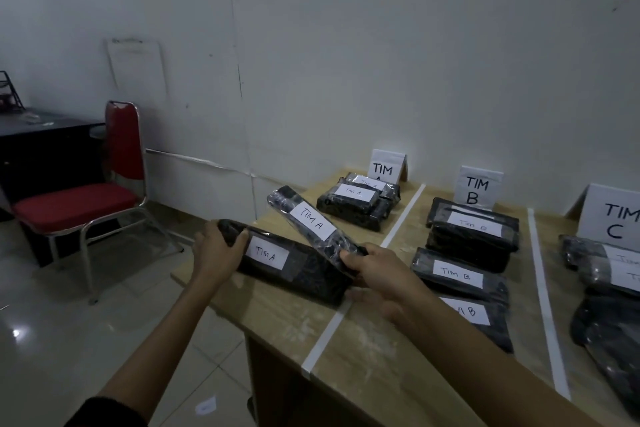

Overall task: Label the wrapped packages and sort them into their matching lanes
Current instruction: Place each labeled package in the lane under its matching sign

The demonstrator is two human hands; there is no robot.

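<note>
Nearest the viewer, two bare forearms reach over the front edge of a light wood-grain desk [363,354], divided into lanes by strips of white tape [325,336]. The left hand [214,253] is closed around the left end of a flat, black plastic-wrapped package with a white paper label reading "TIM A" [298,270], which lies on the desk in the leftmost lane, near its front corner. The right hand [372,270] is clamped on the near end of a second, slimmer black wrapped package also labelled "TIM A" [308,224]; this package is lifted clear of the desk and tilted, its far end pointing up and away to the left, crossing above the right part of the lying package. Farther back in the same lane rests a small stack of black wrapped packages with "TIM A" labels [356,206], just in front of a folded white paper tent sign reading "TIM" with its lower letter hidden [386,166]. In the middle lane, black wrapped packages labelled "TIM B" [460,279] lie from near to far, ending before a white sign reading "TIM B" [478,189]. In the rightmost lane, partly cut off, black wrapped packages [599,270] sit before a white sign reading "TIM C" [613,218]. Beyond the desk to the left, on the tiled floor [69,340], stands a red-cushioned chair with a chrome frame [86,201], beside a dark cabinet [45,152] against the white wall [346,45].
</note>
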